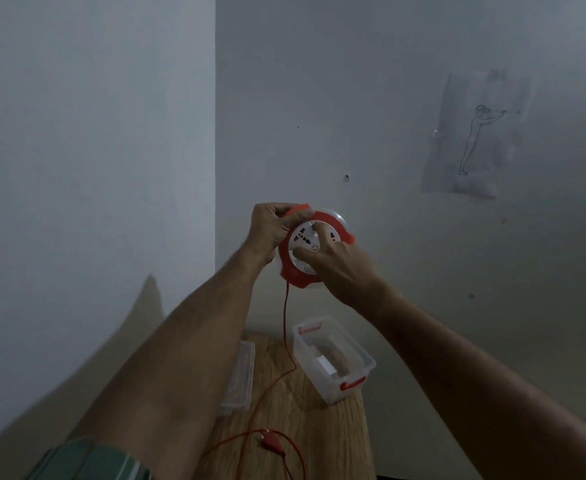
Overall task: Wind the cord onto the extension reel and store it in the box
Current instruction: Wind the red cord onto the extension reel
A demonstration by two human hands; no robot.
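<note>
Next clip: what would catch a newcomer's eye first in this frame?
The orange-and-white extension reel, held up mid-frame before a bare wall, left hand gripping its rim and right hand on its white face. From it an orange cord hangs to the wooden table, where the plug lies. An open clear box waits at the table's far right, its lid lying to its left.
</note>
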